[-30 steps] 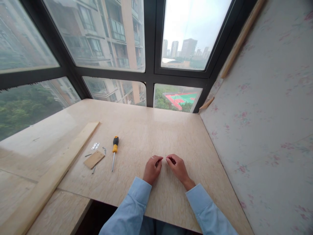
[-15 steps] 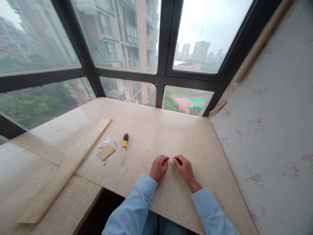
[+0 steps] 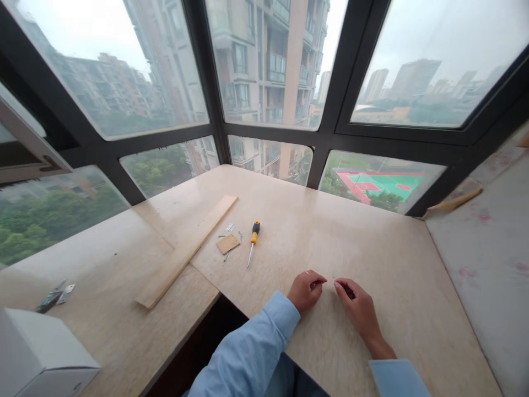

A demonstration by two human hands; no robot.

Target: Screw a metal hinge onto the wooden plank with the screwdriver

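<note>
My left hand (image 3: 306, 290) rests on the stone-look counter (image 3: 285, 231), fingers curled in, a ring showing on one finger. Opposite it, a small gap away, lies my right hand (image 3: 359, 309), its thumb tip against the bent fingers. Nothing shows in either hand. Left of them is a screwdriver (image 3: 253, 238) with a black and yellow handle, its blade toward me. Beside that are a small thin wood piece (image 3: 228, 243), a white metal hinge (image 3: 230, 227) and several loose screws (image 3: 225, 257).
A long wooden board (image 3: 190, 251) lies slanting across the counter on the left. At the lower left stand a white box (image 3: 49, 347) and some metal hardware (image 3: 55, 295). A dark recess (image 3: 206, 336) cuts into the counter's front edge. Dark-framed windows and a papered wall (image 3: 491, 286) border it.
My view has swung to the left, so the white box and the hardware beside it now show. Both hands keep the same pose, and the things on the counter have not moved.
</note>
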